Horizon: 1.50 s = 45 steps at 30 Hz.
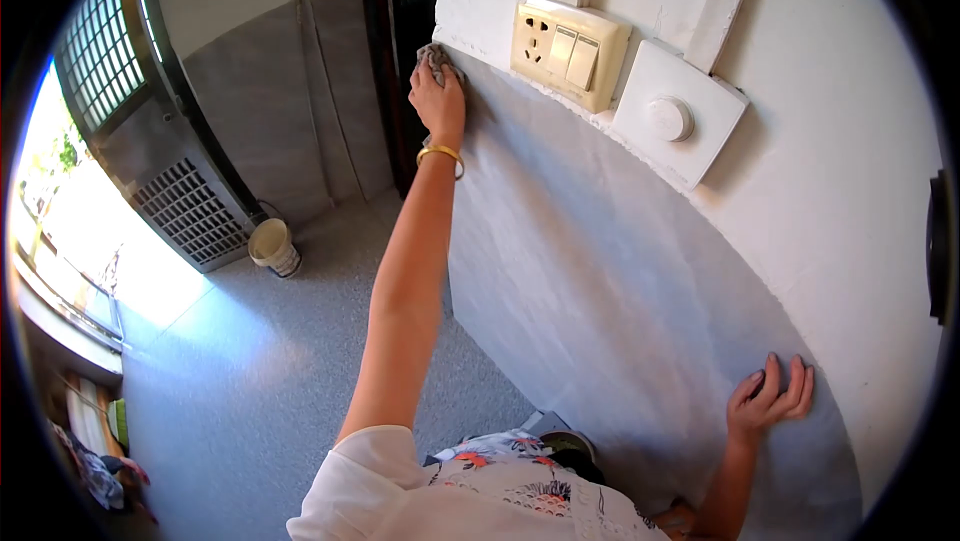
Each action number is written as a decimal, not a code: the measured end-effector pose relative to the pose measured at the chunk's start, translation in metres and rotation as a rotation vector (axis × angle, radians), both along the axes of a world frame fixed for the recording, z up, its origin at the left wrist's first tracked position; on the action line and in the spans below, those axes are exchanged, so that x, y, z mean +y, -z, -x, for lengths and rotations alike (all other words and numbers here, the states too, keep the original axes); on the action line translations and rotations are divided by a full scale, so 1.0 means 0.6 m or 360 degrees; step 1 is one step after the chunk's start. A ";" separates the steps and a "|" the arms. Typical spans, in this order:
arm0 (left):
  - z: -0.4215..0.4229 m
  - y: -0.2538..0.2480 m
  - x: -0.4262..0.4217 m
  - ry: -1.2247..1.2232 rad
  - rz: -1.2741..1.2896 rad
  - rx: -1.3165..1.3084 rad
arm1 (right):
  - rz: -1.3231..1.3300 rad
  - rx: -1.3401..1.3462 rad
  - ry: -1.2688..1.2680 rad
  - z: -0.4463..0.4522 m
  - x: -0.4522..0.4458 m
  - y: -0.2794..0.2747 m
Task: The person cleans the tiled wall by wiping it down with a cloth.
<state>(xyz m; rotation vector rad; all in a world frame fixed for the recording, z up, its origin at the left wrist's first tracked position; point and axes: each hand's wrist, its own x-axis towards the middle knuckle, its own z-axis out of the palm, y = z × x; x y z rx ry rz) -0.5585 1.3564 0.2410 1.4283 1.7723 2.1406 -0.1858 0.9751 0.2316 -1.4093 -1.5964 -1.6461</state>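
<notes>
My left hand [440, 106], with a gold bangle at the wrist, reaches far up and forward along the wall. Its fingers are closed around a crumpled grey-brown rag [437, 56], which presses on the wall's corner edge near the top of the grey lower panel [590, 271]. At the lower right, my right hand [770, 399] rests against the same panel near its upper border. Those fingers are loosely bent and apart, and no object shows in them.
Above the panel, a cream socket and switch plate [570, 49] and a white dial plate [682, 113] stick out from the white wall. A bucket [274, 247] stands on the floor by the open door [165, 141]. Clothes [95, 466] lie at lower left.
</notes>
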 end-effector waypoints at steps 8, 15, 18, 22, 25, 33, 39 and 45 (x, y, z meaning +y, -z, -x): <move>-0.180 0.089 -0.215 0.0304 -0.0515 0.0460 | -0.0058 -0.0078 0.0075 -0.003 0.005 0.005; -0.203 0.196 -0.270 0.0623 -0.1136 0.1401 | -0.0074 -0.0094 -0.0012 -0.018 0.005 0.014; -0.151 0.215 -0.205 0.0447 -0.0901 0.1243 | -0.0053 -0.0098 -0.0007 -0.017 0.000 0.012; -0.065 0.204 -0.137 0.0369 -0.0344 0.0723 | -0.0055 -0.0116 0.0011 -0.016 0.000 0.009; -0.021 0.243 -0.051 0.0093 -0.0172 0.0260 | -0.0042 -0.0134 0.0026 -0.013 -0.003 0.004; -0.026 0.384 -0.049 0.0130 0.0431 -0.0891 | -0.0021 -0.0149 0.0042 -0.011 0.001 -0.002; -0.151 0.461 -0.161 0.0058 0.0777 -0.1205 | -0.0047 -0.0127 0.0032 -0.002 0.007 -0.002; -0.294 0.391 -0.350 0.0178 0.1423 -0.1282 | -0.0110 -0.0081 0.0048 -0.001 0.005 0.005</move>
